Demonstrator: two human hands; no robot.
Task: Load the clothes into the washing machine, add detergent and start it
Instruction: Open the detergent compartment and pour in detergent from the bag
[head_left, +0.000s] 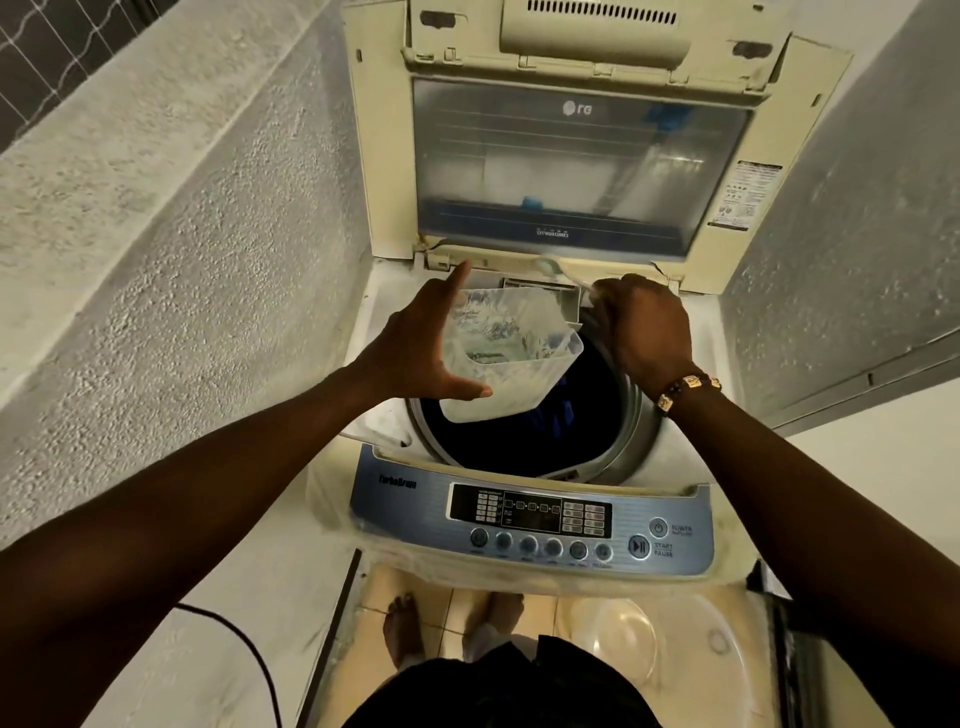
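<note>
A top-loading washing machine (530, 519) stands open, its lid (576, 166) raised against the back. Dark blue clothes (558, 410) lie inside the drum (639, 415). My left hand (421, 343) grips a clear plastic detergent container (511, 358) by its side, holding it tilted above the drum's far left rim. My right hand (644, 327) is closed on a plastic spoon (558, 271) whose bowl points toward the detergent drawer (540, 288) at the back rim. Powder clings to the container's inner walls.
The blue control panel (530, 519) with a start/pause button (639, 546) faces me. Rough plaster walls (171, 249) close in on both sides. A black cable (244, 644) runs at lower left. A clear plastic basin (665, 649) sits on the floor beside my bare feet (402, 629).
</note>
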